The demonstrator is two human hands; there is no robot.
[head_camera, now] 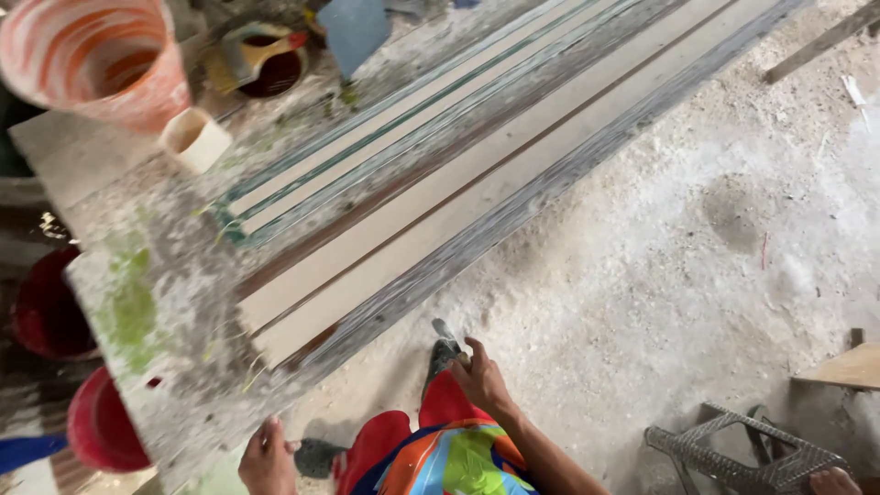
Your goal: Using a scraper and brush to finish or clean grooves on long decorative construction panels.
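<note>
My left hand [269, 456] is at the bottom edge of the view, fingers curled, right by the near corner of the paint-stained workbench [151, 302]. Whether it grips anything is hidden. My right hand [478, 374] hovers lower centre with fingers apart and nothing in it, just above a dark shoe [444, 352] and red shorts [445, 403]. Several long pale wooden strips [440, 197] lie side by side on the bench, running toward the top right.
An orange-and-white bucket [96, 55], a small cream cup [195, 139] and a pot with a brush [266, 60] stand at the bench's far left. Red buckets [101, 426] sit below. A metal stool [733, 454] under another hand [834, 479] lies bottom right on the sawdust floor [697, 229].
</note>
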